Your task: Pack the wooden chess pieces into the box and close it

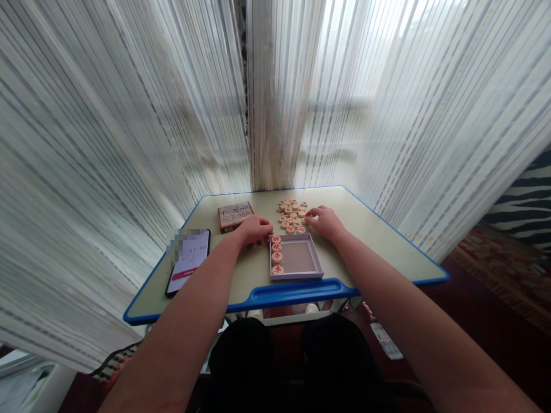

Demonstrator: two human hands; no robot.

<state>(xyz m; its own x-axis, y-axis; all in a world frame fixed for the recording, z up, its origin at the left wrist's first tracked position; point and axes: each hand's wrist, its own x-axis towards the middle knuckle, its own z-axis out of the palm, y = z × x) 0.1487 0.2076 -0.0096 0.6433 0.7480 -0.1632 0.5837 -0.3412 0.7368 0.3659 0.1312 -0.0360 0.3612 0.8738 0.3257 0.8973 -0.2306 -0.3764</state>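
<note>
A shallow pale tray (318, 265) holds a column of round wooden Chinese chess pieces (277, 257) with red characters along its left side. My left hand (255, 230) rests at the tray's far left corner, its fingers curled together; whatever may be in them is hidden. Beyond the tray lies a loose pile of more Chinese chess pieces (291, 215), some stacked, the nearer ones showing red characters. At the right edge of this pile, the fingertips of my right hand (325, 221) close on a chess piece (305, 221).
A printed box (235, 215) lies on the table behind my left hand. To the left, a phone (188, 261) with a lit screen lies by the table's edge. The cream table (365, 246) has a blue rim and a raised blue ledge (299, 291) in front. Curtains (275, 103) hang behind.
</note>
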